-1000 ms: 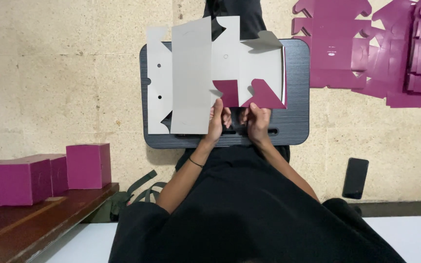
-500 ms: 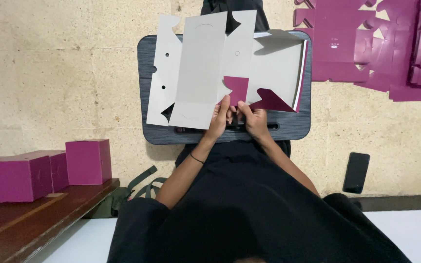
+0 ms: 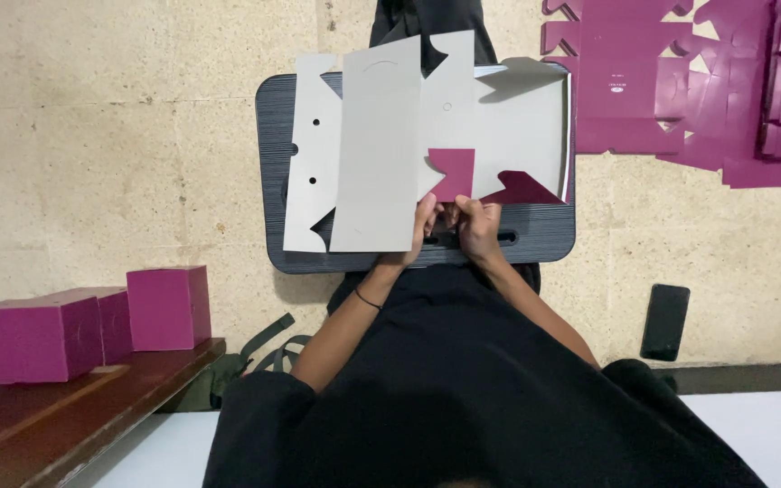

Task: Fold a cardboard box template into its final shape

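A flat die-cut box blank (image 3: 390, 136), grey inside and magenta outside, lies over a dark lap tray (image 3: 544, 230). My left hand (image 3: 416, 233) grips its near edge by the wide grey panel. My right hand (image 3: 479, 226) pinches the near edge just right of it, below a folded-up magenta flap (image 3: 454, 172). A second magenta flap (image 3: 524, 188) is folded up further right. The right side wall of the blank stands raised.
Several flat magenta blanks (image 3: 689, 81) lie spread on the floor at upper right. Three assembled magenta boxes (image 3: 92, 318) stand on a brown wooden bench (image 3: 65, 407) at left. A dark phone (image 3: 664, 322) lies on the floor at right. Green bag straps (image 3: 264, 348) show by my knee.
The blank has shifted slightly and straightened on the tray. The square magenta flap is folded further up, and both hands have closed in together on the near edge.
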